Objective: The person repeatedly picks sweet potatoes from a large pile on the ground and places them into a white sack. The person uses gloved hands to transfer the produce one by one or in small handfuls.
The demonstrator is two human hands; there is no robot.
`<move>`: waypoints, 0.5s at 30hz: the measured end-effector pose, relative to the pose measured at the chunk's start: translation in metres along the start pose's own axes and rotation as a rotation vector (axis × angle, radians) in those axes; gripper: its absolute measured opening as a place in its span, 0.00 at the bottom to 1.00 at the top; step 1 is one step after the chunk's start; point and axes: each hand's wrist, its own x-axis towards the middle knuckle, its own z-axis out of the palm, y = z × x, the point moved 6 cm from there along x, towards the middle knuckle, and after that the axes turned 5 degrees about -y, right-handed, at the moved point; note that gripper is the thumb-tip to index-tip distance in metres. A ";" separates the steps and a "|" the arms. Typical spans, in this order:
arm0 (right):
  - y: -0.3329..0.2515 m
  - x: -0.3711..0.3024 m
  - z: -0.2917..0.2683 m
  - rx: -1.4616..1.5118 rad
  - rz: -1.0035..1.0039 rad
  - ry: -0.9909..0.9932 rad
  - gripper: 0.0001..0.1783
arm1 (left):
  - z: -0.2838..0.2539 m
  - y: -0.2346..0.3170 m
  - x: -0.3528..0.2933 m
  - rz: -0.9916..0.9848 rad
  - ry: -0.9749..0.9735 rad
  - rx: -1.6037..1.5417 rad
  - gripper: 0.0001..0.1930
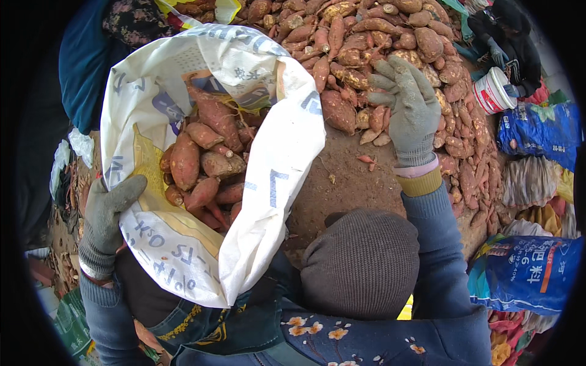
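A white woven sack [293, 128] with blue print gapes wide in front of me. Reddish-brown sweet potatoes [210, 116] lie inside it, the lower ones hidden by its walls. In a grey glove, my left hand [113, 210] is closed on the sack's left rim, thumb over the inner side. My right hand [412, 100], also gloved in grey, is to the right of the sack, over the edge of a big heap of sweet potatoes [430, 46]. Its fingers stretch out and apart, and nothing shows in them.
Brown soil [342, 177] lies between sack and heap. At the upper right, another person [510, 30] in dark clothes wears gloves beside a white bucket [493, 90]. Blue printed bags [528, 268] lie along the right. Teal clothing [88, 67] shows at the upper left. A dark ribbed cloth shape [363, 262] bulges below.
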 end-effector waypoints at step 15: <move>0.205 -0.108 -0.300 -1.162 1.041 0.351 0.60 | -0.069 -0.015 -0.013 0.508 -0.080 1.037 0.28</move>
